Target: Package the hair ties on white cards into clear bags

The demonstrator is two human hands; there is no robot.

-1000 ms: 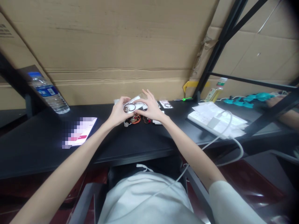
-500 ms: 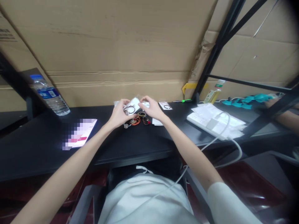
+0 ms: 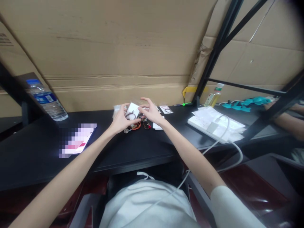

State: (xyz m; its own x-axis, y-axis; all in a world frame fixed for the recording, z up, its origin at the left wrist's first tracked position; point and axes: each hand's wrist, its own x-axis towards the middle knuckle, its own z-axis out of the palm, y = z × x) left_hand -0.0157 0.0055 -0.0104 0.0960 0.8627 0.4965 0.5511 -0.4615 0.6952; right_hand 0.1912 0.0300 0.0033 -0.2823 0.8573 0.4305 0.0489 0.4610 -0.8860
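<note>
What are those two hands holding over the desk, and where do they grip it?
The left hand and right hand hold a small white card with a dark loop on it, the left pinching its left edge, the right at its upper right. The exact finger contact is too small to tell.

Black table against a wall of cardboard, with small items scattered along its back edge.

The table (image 3: 142, 148) is black and runs the full width of the view. Near its back left corner stands a water bottle (image 3: 46, 100), tilted by the lens. A flat card (image 3: 77, 141) lies left of the middle, well apart from the bottle. At the middle of the back edge sits a cluster of small hair ties (image 3: 137, 125) with small white cards (image 3: 158, 126) beside them, and another little packet (image 3: 166, 109) just to their right. Toward the right end lie white papers (image 3: 215, 118) with a white cable (image 3: 225, 126) across them, a yellow-green bottle (image 3: 213, 97) and teal clips (image 3: 247, 103) behind.
</note>
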